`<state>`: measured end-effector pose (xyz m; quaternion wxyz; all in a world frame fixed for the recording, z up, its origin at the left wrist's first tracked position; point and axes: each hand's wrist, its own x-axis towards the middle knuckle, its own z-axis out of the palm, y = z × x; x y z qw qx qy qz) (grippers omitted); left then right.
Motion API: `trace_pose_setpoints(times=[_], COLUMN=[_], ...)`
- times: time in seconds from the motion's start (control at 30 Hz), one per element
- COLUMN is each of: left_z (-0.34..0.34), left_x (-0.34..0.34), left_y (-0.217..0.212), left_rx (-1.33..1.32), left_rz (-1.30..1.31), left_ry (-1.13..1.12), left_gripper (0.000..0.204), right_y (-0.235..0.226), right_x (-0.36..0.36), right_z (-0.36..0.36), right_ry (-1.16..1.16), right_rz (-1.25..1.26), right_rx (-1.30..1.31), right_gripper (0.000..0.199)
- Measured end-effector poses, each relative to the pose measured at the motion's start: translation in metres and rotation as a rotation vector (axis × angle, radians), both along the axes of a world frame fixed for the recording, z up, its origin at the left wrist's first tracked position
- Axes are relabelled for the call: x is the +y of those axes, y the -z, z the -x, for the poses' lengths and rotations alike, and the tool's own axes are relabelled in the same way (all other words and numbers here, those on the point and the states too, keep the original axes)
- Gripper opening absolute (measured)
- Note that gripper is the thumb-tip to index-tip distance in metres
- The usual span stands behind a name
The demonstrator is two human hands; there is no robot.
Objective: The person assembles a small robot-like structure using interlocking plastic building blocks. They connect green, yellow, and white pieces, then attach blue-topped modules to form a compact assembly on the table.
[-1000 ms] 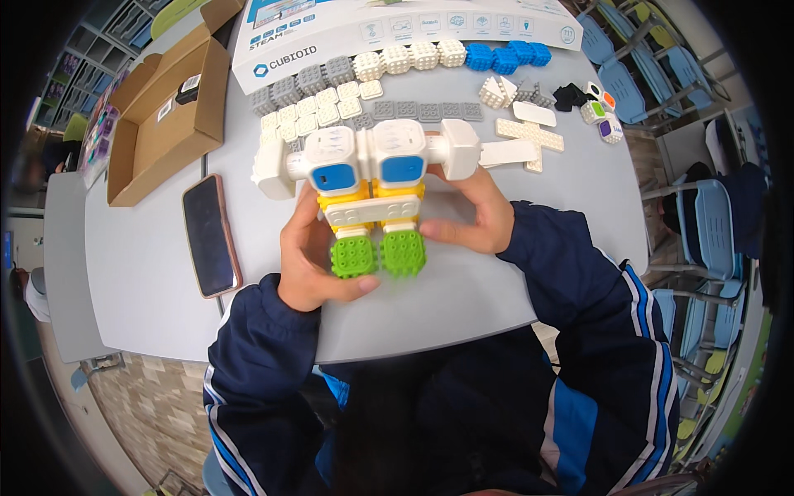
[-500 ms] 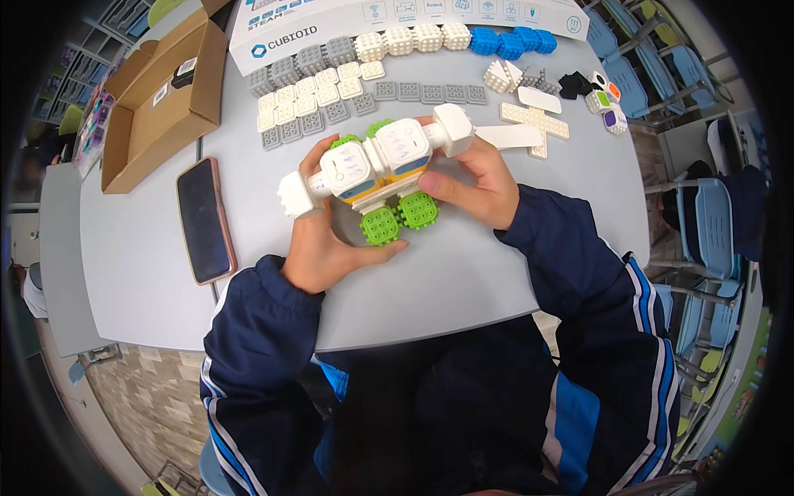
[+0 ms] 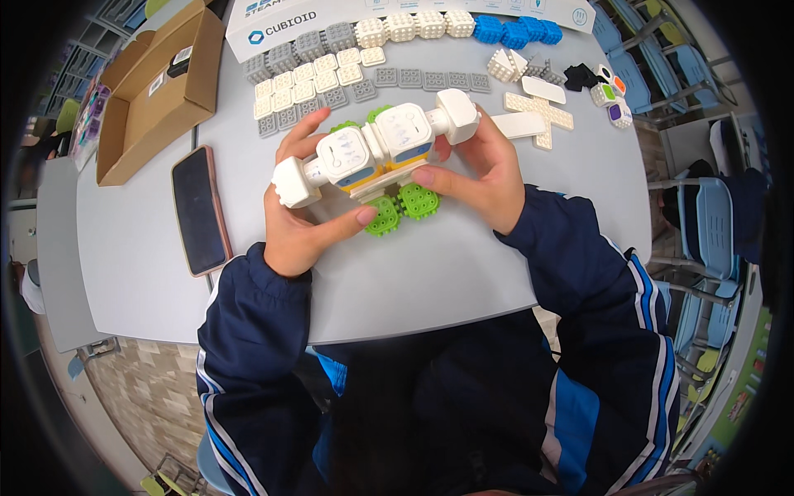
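Between my hands, above the table, is a building-block model (image 3: 380,153) with two white cube modules side by side, blue and yellow on their front faces. White knobbed end pieces stick out left and right, and green studded blocks sit below. My right hand (image 3: 488,178) grips its right side, thumb on the pale plate along the front, other fingers partly hidden behind. My left hand (image 3: 299,231) is curved loosely around the left end piece. Its thumb tip rests at the left green block, while its upper fingers stick up behind the end piece.
Rows of grey, white and blue blocks (image 3: 514,33) line the table's far side before a white box (image 3: 331,25). White plates (image 3: 542,116), black pieces (image 3: 581,77) and small coloured-face cubes (image 3: 619,114) lie right. A phone (image 3: 201,211) and an open cardboard box (image 3: 157,107) are left.
My left hand has shifted left and loosened, its fingers lifting off the model's back and its thumb moving up the green block. My right hand keeps its grip.
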<state>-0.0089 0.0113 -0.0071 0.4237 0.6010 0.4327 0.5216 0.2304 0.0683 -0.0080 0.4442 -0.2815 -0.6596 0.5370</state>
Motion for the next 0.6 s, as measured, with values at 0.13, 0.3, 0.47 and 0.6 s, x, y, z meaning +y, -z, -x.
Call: trace_pose_setpoints(times=[0.13, 0.3, 0.47, 0.6], left_z=[0.003, 0.004, 0.009, 0.000], left_x=[-0.001, -0.005, -0.006, -0.012], left_y=[-0.003, 0.000, 0.004, 0.004], left_rx=[-0.047, -0.072, 0.097, 0.301], left_rz=[0.041, 0.044, 0.060, -0.068], left_ry=[0.060, 0.005, -0.045, -0.069], left_gripper=[0.065, 0.060, 0.062, 0.066], right_y=[0.002, 0.005, -0.004, -0.002], right_x=[-0.016, -0.021, -0.027, -0.016], right_z=[-0.001, 0.002, 0.012, 0.016], right_ry=[0.028, 0.098, 0.076, 0.025], right_rz=[0.036, -0.045, 0.093, 0.090], right_rx=[-0.007, 0.020, 0.105, 0.103], right_gripper=[0.032, 0.024, 0.027, 0.030])
